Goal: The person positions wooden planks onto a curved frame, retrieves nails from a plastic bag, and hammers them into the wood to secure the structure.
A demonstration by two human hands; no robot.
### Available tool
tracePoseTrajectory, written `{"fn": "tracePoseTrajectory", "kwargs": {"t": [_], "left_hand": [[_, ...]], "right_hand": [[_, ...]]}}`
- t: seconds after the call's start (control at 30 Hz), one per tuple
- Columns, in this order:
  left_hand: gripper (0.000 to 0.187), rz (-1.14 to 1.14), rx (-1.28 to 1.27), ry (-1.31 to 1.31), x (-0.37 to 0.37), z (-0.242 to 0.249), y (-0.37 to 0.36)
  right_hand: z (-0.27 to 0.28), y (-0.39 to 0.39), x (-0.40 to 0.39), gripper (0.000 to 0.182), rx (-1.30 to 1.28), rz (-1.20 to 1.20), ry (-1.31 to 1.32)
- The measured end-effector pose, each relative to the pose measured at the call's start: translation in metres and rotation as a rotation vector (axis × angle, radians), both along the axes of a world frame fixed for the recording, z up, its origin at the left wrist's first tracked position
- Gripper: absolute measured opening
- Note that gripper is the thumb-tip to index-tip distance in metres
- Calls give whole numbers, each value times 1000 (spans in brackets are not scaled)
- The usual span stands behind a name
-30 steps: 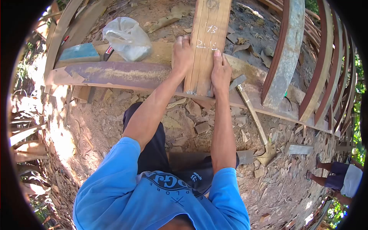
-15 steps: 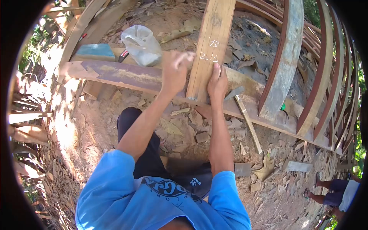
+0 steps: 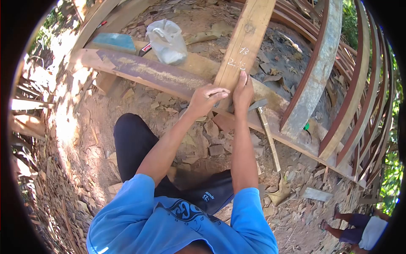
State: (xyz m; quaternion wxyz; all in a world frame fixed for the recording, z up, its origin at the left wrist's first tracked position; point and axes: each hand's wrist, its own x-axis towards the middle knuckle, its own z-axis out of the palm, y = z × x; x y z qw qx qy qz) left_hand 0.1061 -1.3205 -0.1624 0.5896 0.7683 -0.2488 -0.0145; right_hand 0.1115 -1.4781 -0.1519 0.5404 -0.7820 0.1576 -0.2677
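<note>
A wooden plank (image 3: 243, 40) with chalk-like white numbers reaches away from me, its near end over a long wooden beam (image 3: 148, 76). My right hand (image 3: 243, 94) grips the plank's right edge, thumb up beside the writing. At the plank's near end, on its left side, is my left hand (image 3: 207, 100). Its fingers are curled closed; what they hold, if anything, I cannot make out. Just right of my right hand, a hammer-like tool (image 3: 269, 137) with a long pale handle leans against the beam, metal head uppermost.
A clear plastic bag (image 3: 167, 42) sits beyond the beam, near a red-and-black object (image 3: 145, 49) and a blue-painted board (image 3: 114, 41). Curved wooden ribs (image 3: 315, 72) rise at the right. Wood chips and leaves litter the ground. Another person (image 3: 359, 228) is at lower right.
My left hand has come down from beside the numbers to the plank's near end. My right hand keeps its grip on the edge. The whole view has shifted slightly.
</note>
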Motion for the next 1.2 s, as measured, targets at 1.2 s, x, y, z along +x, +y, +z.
{"fn": "tracePoseTrajectory", "kwargs": {"t": [1.2], "left_hand": [[18,439,-56,-547,-26,-34,-35]], "right_hand": [[26,-23,-196,19,133,122,237]]}}
